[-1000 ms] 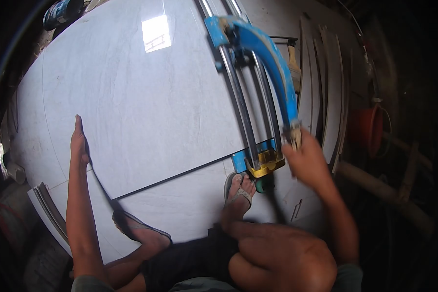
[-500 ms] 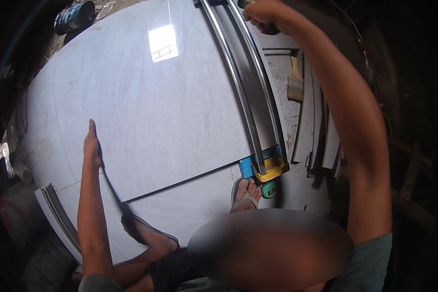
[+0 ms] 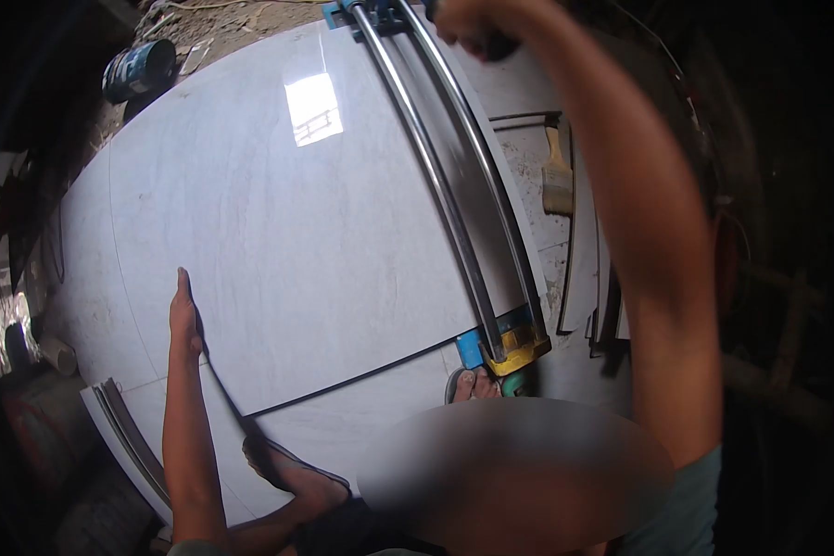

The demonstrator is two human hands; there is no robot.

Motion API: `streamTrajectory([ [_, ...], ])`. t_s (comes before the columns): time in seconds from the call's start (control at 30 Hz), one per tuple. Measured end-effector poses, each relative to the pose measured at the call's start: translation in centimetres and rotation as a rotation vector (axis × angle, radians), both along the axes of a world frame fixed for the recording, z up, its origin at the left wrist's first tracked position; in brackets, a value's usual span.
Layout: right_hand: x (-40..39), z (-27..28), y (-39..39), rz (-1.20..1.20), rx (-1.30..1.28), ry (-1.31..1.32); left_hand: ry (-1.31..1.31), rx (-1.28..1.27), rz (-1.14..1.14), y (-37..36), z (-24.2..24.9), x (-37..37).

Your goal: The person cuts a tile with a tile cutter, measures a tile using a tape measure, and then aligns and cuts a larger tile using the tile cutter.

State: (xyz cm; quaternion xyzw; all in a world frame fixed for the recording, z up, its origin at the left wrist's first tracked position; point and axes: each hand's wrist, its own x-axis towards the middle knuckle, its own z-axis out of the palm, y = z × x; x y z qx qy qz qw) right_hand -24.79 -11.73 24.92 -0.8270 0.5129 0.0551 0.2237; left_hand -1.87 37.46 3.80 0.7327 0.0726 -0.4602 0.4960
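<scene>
A large pale, glossy tile lies on a tile cutter with two steel rails along its right side. At the tile's left edge is my left hand, seen edge-on with its fingers stretched forward along the edge. My right hand is closed around the dark handle of the cutter, beside the rails near their far end. The near end of the cutter has a yellow and blue block. Motion slightly blurs the right hand and forearm.
A paintbrush and several tile strips lie right of the cutter. My sandalled foot and a green round object are by its near end. More strips lie at left; a bucket lies at the far left.
The view has tipped forward, bringing the cutter's blue far end into sight. My right hand has moved farther along the rails with the handle. My left hand stays at the tile's edge.
</scene>
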Motion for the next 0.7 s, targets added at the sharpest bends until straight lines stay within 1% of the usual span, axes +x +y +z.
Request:
streamTrajectory([
  [0.07,0.0,0.9,-1.1,-0.018,0.041,-0.023,0.030,-0.031,0.003,-0.1,0.2,-0.4],
  [0.17,1.2,1.8,-3.3,0.022,0.199,-0.068,0.000,-0.006,0.007,0.0,-0.3,0.0],
  [0.27,1.6,1.3,-4.7,0.015,0.345,-0.094,-0.021,0.065,0.013,-0.2,0.3,-0.4],
  [0.37,1.9,0.6,-5.6,-0.007,0.469,-0.129,-0.007,0.020,-0.049,0.3,-0.5,0.2],
  [0.4,2.0,0.3,-6.0,-0.009,0.504,-0.134,-0.011,0.045,-0.035,-0.2,0.6,-0.4],
  [0.47,2.0,-0.4,-6.5,-0.026,0.569,-0.145,-0.043,0.090,-0.008,-0.1,0.3,-0.2],
  [0.6,2.2,-1.0,-7.2,-0.053,0.637,-0.164,-0.058,0.088,-0.008,0.3,-0.9,0.4],
  [0.7,1.7,-0.6,-6.5,-0.043,0.626,-0.182,-0.092,0.126,0.002,-0.2,0.4,-0.5],
])
